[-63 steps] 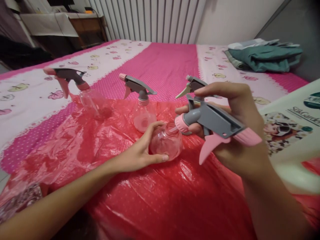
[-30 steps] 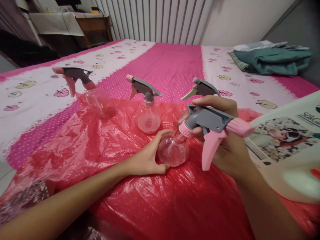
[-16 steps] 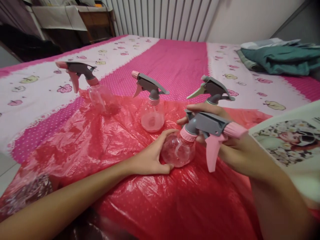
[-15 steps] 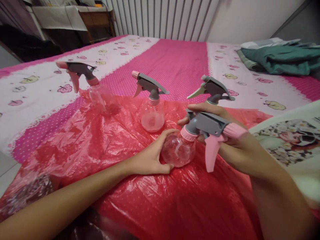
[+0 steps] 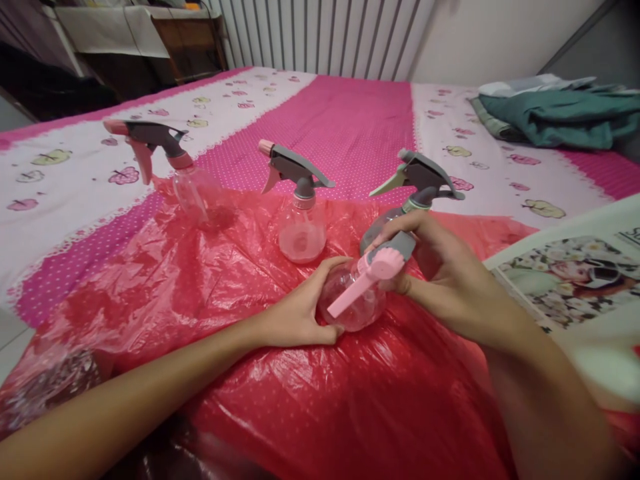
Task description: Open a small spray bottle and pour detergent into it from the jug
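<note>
My left hand (image 5: 300, 308) is wrapped round a small clear round bottle (image 5: 345, 308) that stands on a red plastic sheet (image 5: 210, 300). My right hand (image 5: 440, 273) grips a grey and pink trigger sprayer head (image 5: 373, 270) sitting on the bottle's neck, its pink trigger pointing towards me. Behind stand three more spray bottles: one with a pink trigger at the left (image 5: 175, 167), one with a pink trigger in the middle (image 5: 300, 200), and one with a pale green trigger (image 5: 420, 183) just beyond my right hand.
The sheet lies on a bed with a pink and white cover (image 5: 345, 127). A printed box or booklet (image 5: 570, 273) lies at the right. Folded green and grey cloth (image 5: 545, 113) sits at the far right. A radiator (image 5: 320, 33) and dark furniture (image 5: 165, 47) stand behind.
My right hand lowered the sprayer head onto the bottle's neck and has turned it, so the nozzle swung from the right round towards me. My left hand stayed on the bottle.
</note>
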